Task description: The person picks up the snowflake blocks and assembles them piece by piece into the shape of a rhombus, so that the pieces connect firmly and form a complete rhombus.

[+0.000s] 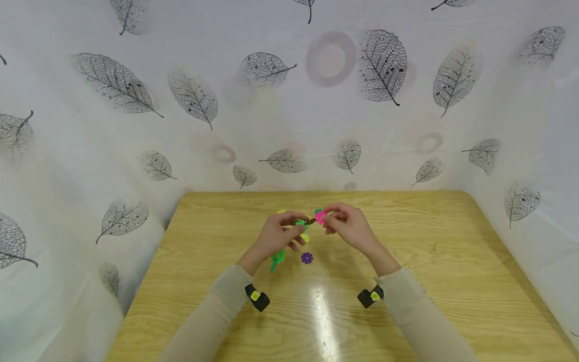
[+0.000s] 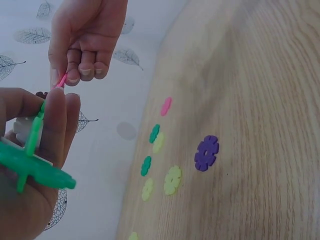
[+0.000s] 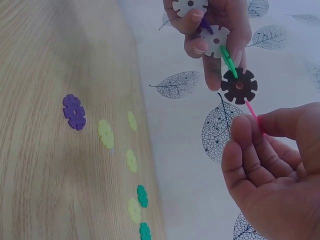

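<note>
My left hand (image 1: 273,235) grips a chain of notched plastic discs above the table. In the right wrist view the chain shows white discs (image 3: 210,36), a green disc (image 3: 228,61) seen edge-on and a brown disc (image 3: 230,91) at its end. Green discs (image 2: 37,170) also stick out from the left palm in the left wrist view. Between thumb and fingers, my right hand (image 1: 350,226) pinches a pink disc (image 1: 320,217). The pink disc's edge meets the brown disc's rim; how deep it sits in the notch cannot be told.
On the wooden table (image 1: 203,301) lie a purple disc (image 2: 200,156), several yellow discs (image 2: 172,187), teal discs (image 2: 154,133) and another pink disc (image 2: 166,106). Leaf-printed white cloth (image 1: 280,115) hangs behind and at both sides.
</note>
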Action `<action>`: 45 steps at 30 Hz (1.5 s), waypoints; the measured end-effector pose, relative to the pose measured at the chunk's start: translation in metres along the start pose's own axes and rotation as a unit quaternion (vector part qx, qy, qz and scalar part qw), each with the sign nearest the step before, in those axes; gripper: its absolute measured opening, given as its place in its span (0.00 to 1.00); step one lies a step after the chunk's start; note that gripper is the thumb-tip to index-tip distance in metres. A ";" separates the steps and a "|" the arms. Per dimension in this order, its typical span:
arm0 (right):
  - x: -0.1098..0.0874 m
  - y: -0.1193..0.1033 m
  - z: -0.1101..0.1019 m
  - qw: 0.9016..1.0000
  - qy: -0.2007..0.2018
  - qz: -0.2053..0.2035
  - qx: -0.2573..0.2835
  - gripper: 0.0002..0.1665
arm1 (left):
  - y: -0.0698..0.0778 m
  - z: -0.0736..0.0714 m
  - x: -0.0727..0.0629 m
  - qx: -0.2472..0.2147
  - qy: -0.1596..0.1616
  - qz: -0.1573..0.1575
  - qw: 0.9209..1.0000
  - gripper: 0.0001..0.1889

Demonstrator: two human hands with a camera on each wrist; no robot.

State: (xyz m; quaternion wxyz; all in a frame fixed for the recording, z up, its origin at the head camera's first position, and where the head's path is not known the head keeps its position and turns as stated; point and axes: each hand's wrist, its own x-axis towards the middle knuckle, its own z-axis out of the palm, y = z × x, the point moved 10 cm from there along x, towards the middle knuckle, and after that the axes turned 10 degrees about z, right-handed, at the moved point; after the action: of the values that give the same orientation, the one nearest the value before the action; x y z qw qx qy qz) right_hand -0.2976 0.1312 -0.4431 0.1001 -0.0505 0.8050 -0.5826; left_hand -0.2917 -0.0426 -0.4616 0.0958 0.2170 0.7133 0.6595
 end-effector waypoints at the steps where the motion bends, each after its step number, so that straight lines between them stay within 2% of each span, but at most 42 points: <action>1: 0.000 0.000 0.000 1.000 0.000 0.000 -0.001 0.17 | 0.000 0.000 0.000 0.000 0.000 0.001 1.000 0.15; 14: -0.001 -0.002 0.003 1.000 -0.007 0.002 -0.007 0.15 | 0.003 0.003 0.000 -0.003 -0.007 0.004 1.000 0.14; 25: -0.004 -0.002 0.006 0.999 -0.002 -0.034 -0.008 0.16 | 0.006 0.008 0.000 -0.018 0.006 0.006 1.000 0.14; 31: -0.003 -0.001 0.005 1.000 -0.001 -0.029 -0.011 0.15 | 0.003 0.009 -0.001 -0.025 0.010 0.003 1.000 0.16; 39: -0.003 0.009 0.003 1.000 -0.013 0.024 -0.003 0.17 | 0.001 0.012 -0.001 -0.007 -0.006 0.010 1.000 0.17; 45: -0.003 0.010 0.004 0.999 -0.022 0.031 0.002 0.19 | 0.000 0.012 -0.001 -0.006 -0.012 0.008 1.000 0.17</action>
State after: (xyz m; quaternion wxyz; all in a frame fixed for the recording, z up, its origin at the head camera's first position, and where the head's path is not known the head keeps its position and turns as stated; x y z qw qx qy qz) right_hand -0.2940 0.1315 -0.4533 0.1358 -0.0382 0.8026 -0.5796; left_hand -0.2854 -0.0322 -0.4637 0.1010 0.2300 0.7061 0.6620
